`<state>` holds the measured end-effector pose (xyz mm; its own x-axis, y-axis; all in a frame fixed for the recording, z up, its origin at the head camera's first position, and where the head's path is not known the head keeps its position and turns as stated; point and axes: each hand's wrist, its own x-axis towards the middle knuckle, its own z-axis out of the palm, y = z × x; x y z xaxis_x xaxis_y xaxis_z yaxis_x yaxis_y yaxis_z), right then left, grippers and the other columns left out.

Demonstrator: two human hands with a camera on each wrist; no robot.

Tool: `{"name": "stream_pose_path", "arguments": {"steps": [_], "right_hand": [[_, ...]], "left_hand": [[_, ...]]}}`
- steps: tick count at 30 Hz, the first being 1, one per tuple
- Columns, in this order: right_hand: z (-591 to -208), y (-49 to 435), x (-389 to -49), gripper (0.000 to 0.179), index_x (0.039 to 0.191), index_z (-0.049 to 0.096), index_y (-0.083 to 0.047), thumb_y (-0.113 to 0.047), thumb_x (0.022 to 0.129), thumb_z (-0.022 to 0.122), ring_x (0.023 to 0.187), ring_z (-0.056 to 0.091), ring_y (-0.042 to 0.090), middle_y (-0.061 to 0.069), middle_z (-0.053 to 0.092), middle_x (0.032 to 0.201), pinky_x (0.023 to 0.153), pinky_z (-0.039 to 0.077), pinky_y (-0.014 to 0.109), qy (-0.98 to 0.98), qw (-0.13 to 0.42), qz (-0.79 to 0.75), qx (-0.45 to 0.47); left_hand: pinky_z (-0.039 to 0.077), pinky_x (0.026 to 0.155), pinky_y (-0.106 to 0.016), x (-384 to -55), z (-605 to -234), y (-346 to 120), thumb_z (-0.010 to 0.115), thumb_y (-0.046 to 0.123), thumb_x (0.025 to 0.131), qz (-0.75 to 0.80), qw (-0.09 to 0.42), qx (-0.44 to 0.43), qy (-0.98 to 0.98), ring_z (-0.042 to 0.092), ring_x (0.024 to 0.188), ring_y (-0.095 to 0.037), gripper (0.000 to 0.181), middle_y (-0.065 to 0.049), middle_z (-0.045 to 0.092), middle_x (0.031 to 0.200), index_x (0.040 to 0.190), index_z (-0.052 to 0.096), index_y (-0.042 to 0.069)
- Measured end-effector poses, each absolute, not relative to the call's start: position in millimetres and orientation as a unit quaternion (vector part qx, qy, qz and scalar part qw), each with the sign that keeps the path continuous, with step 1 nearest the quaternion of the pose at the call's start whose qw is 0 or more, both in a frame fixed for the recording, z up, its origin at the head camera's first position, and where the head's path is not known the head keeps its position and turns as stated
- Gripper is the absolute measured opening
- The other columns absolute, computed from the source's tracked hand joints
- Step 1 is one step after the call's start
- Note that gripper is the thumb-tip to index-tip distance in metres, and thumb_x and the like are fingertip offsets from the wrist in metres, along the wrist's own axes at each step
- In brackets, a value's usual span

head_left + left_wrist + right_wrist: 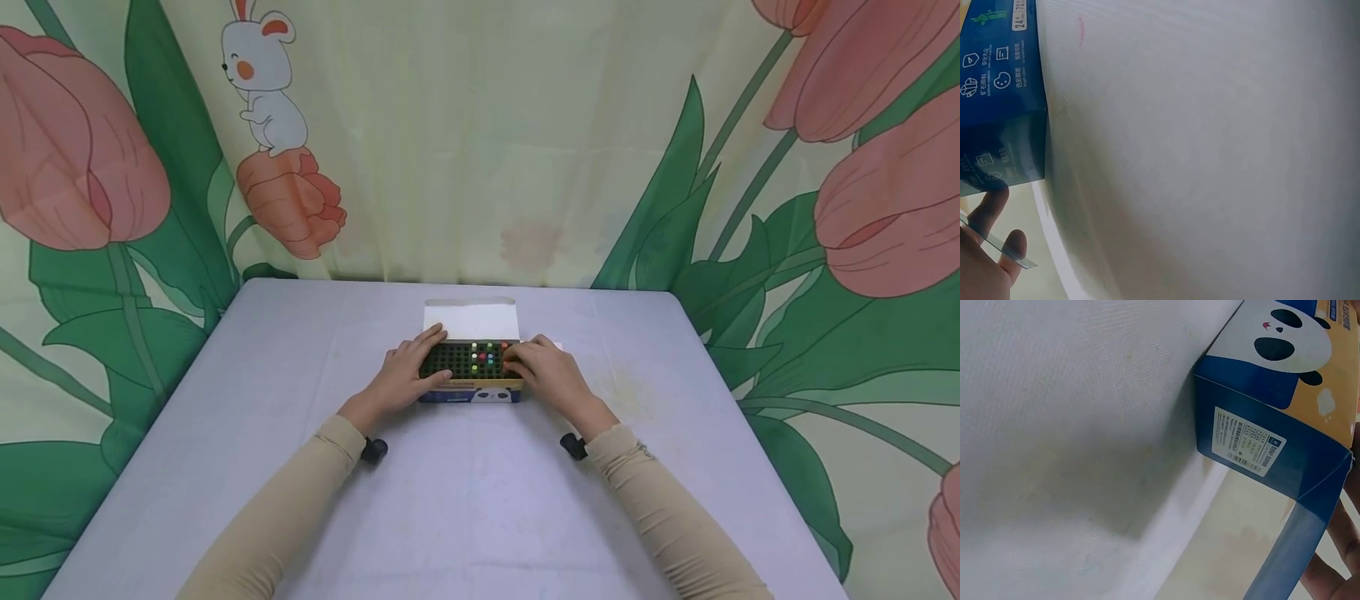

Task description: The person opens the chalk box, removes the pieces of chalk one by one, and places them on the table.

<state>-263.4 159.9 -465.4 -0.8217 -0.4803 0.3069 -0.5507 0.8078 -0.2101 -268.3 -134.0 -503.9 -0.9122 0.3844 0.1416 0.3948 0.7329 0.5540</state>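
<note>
An open blue-and-orange box [468,392] with a panda print stands on the table, holding a black grid [446,360] of holes. Several small round coloured tips, green, red, white and blue, show in the holes on its right half. My left hand [405,371] rests on the box's left end with fingers spread and thumb along the front edge. A clear strip [1007,245] crosses its fingers in the left wrist view. At the grid's right end is my right hand [551,371], its fingers bent over the holes; whether they pinch a piece is hidden.
The box's white lid flap [471,318] stands raised at the back. A white item [557,344] shows partly behind my right hand. A pale cloth covers the table [465,500], and a tulip-patterned curtain [465,150] hangs behind it.
</note>
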Motion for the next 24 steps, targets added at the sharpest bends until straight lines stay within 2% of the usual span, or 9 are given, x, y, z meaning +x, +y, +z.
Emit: {"name": "stream_pose_path", "arguments": {"steps": [7,16,20,24], "right_hand": [[-465.0,160.9,-261.3,0.013,0.112,0.074,-0.023,-0.027,0.101,0.068,0.087,0.060,0.014,-0.008,0.075,0.099,0.064,0.052,0.031,-0.945,0.109,0.164,0.262],[-464.5,160.7,-259.8,0.018,0.121,0.070,-0.023,-0.026,0.106,0.061,0.069,0.053,0.014,0.002,0.064,0.089,0.056,0.045,0.029,-0.950,0.107,0.175,0.235],[-462.2,159.1,-261.9,0.018,0.123,0.066,-0.023,-0.026,0.108,0.056,0.067,0.051,0.014,0.003,0.063,0.089,0.056,0.044,0.030,-0.951,0.106,0.175,0.233],[-459.8,155.3,-264.6,0.021,0.126,0.062,-0.017,-0.027,0.110,0.053,0.064,0.052,0.015,0.006,0.065,0.089,0.055,0.044,0.030,-0.953,0.101,0.172,0.227]], "left_hand": [[0.028,0.110,-0.070,-267.4,-508.0,-133.0,0.058,0.059,0.101,-0.305,0.002,-0.211,-0.929,0.040,0.145,-0.039,0.079,0.003,0.019,0.174,0.165,0.028,0.025],[0.030,0.108,-0.069,-268.0,-507.0,-133.2,0.057,0.060,0.101,-0.303,0.009,-0.221,-0.927,0.041,0.144,-0.038,0.079,0.002,0.021,0.173,0.165,0.029,0.024],[0.030,0.109,-0.068,-267.7,-502.3,-134.1,0.058,0.058,0.101,-0.301,0.005,-0.217,-0.929,0.040,0.144,-0.039,0.078,0.001,0.022,0.173,0.165,0.030,0.023],[0.030,0.108,-0.068,-266.8,-499.8,-135.7,0.059,0.056,0.102,-0.298,0.004,-0.213,-0.930,0.040,0.144,-0.040,0.078,0.000,0.022,0.173,0.165,0.030,0.022]]}}
